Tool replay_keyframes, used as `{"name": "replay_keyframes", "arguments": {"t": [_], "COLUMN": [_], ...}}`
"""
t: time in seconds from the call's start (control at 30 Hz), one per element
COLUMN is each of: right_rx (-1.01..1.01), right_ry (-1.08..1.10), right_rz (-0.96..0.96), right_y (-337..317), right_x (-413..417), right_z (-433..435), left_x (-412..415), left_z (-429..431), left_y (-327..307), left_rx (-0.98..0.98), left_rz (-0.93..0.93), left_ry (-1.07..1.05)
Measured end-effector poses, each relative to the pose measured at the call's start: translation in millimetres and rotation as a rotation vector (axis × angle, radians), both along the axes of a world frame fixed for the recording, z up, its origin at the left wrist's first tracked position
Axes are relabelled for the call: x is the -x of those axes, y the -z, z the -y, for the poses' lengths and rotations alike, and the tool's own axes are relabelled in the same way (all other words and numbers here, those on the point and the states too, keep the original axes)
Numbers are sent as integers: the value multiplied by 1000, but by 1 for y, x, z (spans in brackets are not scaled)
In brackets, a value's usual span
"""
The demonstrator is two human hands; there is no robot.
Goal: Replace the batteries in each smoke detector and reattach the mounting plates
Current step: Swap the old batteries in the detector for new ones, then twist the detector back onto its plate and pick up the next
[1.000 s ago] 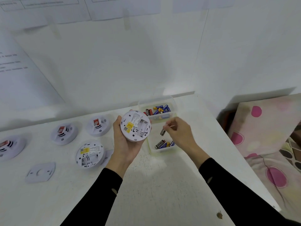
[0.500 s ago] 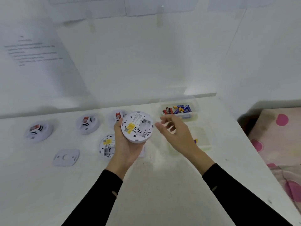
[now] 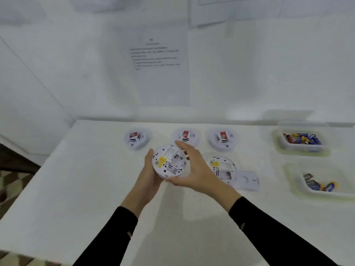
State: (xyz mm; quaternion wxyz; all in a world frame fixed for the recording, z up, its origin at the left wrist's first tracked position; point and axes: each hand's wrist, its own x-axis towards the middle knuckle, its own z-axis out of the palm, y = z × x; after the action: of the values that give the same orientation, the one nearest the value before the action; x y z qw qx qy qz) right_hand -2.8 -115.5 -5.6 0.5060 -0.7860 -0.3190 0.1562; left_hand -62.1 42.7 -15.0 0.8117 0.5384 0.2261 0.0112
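Head view: white bench (image 3: 96,189) against a white wall (image 3: 76,73) with a printed paper sheet (image 3: 157,73) taped on it. The left bench edge drops to a patterned floor (image 3: 11,181). The widest open surface lies in front of the hands and to their left.

A round white plastic smoke detector (image 3: 169,163) is held above mid-bench, back side up, yellow label showing. The left hand (image 3: 149,179) cups it from below. The right hand (image 3: 196,169) grips its right rim, fingers (image 3: 182,145) curled over the top. The battery bay is possibly empty; too blurred to confirm.

A row of three white round detectors with red tags (image 3: 186,136) sits near the wall. A second opened white detector (image 3: 223,168) lies just right of the hands, overlapping a white square mounting plate (image 3: 247,180). At far right, well apart from the hands, are a far clear plastic tub of batteries (image 3: 301,148) and a near clear tub (image 3: 322,192).
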Motion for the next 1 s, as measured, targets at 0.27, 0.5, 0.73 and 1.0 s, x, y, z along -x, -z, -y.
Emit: {"name": "replay_keyframes", "arguments": {"t": [0.27, 0.5, 0.73, 1.0], "right_rx": [48, 94, 183, 85], "right_ry": [41, 104, 121, 133], "right_rz": [-70, -8, 108, 75], "right_y": [51, 62, 61, 49], "right_x": [15, 19, 21, 20], "right_z": [-80, -101, -110, -93], "left_x": [-9, -54, -66, -74], "left_z": [-139, -173, -173, -156], "left_y": [31, 42, 34, 32], "left_rx": [-623, -817, -1035, -869], "left_rz": [-116, -188, -174, -123], "left_ry": [-228, -47, 113, 80]}}
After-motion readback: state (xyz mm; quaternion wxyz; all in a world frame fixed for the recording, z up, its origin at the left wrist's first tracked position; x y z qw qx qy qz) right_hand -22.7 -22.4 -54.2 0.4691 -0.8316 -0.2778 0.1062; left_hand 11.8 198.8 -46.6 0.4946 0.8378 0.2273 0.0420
